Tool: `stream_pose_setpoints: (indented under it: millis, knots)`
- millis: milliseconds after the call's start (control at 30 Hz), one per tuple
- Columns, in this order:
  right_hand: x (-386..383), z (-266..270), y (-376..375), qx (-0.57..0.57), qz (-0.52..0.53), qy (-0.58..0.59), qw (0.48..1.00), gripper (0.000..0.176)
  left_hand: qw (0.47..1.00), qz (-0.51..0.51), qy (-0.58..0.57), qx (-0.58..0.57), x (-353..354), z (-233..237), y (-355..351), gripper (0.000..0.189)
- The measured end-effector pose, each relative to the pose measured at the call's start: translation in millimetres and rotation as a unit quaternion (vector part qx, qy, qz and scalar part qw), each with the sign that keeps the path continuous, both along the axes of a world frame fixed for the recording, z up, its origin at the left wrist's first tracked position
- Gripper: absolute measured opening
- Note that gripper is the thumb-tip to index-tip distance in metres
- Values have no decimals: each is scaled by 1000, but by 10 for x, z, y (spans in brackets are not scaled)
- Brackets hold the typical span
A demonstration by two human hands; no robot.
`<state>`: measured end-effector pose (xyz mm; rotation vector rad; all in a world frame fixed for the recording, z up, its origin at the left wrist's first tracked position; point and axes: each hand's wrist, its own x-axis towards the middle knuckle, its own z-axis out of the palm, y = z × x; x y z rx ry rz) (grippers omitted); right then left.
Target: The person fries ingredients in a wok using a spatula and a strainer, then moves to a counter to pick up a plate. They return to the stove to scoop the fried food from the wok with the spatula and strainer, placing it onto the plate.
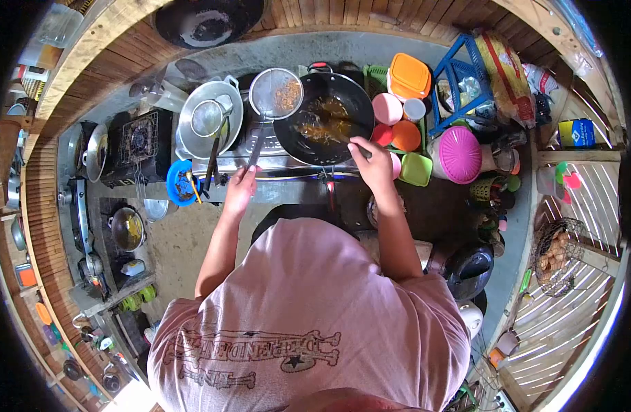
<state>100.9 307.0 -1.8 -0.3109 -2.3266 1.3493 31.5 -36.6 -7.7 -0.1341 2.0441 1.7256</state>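
Wok (362, 103): on the stove (277, 153), brown liquid (336, 126) inside
Strainer (262, 90): overlapping the wok's left rim, holding browned bits (287, 95)
Left hand (242, 182): wok's near left, clamped on the strainer's handle
Right hand (371, 162): wok's near right, clamped on a utensil (342, 139) dipping inside

Desk (288, 193) is grey, runs across in front of the person. Middle: steel stove (268, 145). Left of it: big silver basin (183, 130); can't tell if its base is on desk or stove edge. Blue bowl (172, 180) at the near edge, just in front of basin. Far left: black stove with wire grate (138, 141). Right side: green tray (376, 80) beside the steel stove, green square-lidded tub (416, 169) at the near side, pink-lidded tub (459, 154) next to it, blue rack (440, 69) behind.
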Motion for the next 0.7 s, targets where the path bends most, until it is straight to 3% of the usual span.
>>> stream_pose_setpoints:
  millis: [133, 300, 467, 567, 700]
  knots:
    - [256, 110, 145, 12, 14, -7, 1000, 19, 1000, 0, 4, 3, -4, 45, 14, 31]
    - [363, 225, 319, 34, -58, -31, 997, 19, 1000, 0, 6, -6, 0, 17, -5, 32]
    - [63, 55, 433, 58, -94, -54, 992, 20, 1000, 3, -1, 11, 15, 5, -26, 31]
    - [-211, -142, 354, 54, -91, 54, 993, 21, 1000, -2, -1, 9, 13, -31, -51, 31]
    - [-361, -164, 150, 75, -63, 26, 995, 23, 1000, -1, 1, 3, 11, 35, -4, 31]
